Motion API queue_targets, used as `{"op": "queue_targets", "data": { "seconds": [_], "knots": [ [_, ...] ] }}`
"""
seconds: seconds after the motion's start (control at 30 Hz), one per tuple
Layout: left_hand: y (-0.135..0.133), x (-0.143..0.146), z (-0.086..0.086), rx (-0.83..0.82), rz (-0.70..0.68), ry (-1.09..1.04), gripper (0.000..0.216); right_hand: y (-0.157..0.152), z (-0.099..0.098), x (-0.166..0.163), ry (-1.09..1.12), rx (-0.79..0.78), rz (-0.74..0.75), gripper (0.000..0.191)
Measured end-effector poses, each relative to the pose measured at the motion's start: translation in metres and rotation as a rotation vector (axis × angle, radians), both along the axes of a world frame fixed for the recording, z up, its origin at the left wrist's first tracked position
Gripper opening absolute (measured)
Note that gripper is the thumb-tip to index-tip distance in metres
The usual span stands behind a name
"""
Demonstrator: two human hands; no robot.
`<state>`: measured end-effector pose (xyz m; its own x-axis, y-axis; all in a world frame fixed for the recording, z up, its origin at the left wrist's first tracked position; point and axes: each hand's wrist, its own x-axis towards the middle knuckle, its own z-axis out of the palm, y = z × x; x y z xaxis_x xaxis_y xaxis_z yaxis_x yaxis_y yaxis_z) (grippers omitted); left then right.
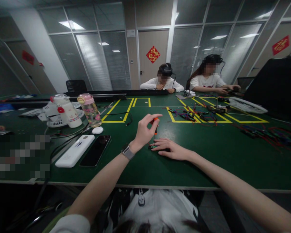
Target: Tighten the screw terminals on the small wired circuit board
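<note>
Green bench (208, 161) carries, nearest, one white power bank (75, 150) beside one black phone (95, 150). Left hand (144, 132) pinches an orange screwdriver (155, 127) upright on a small board (152, 147). The board is mostly hidden under the right hand (172, 149), whose fingers (161, 142) lie flat, unclenched. Farther left stand two bottles (91, 111), contents unclear; two people (163, 84) sit opposite.

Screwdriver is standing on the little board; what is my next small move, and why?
Probably turn the screwdriver in place with the left hand, held upright: its tip appears to rest on the small board, and the right hand pins that board flat to the green table.
</note>
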<state>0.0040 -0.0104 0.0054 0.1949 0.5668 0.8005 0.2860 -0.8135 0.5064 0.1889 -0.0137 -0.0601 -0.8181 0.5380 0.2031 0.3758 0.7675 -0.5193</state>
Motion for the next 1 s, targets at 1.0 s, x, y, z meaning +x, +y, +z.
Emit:
{"op": "queue_targets", "data": {
  "seconds": [1.0],
  "knots": [
    [-0.0017,0.0017,-0.0043,0.160,0.150,0.019,0.015,-0.0003,0.0001,-0.0001,0.002,0.004,0.000,0.034]
  ]
}}
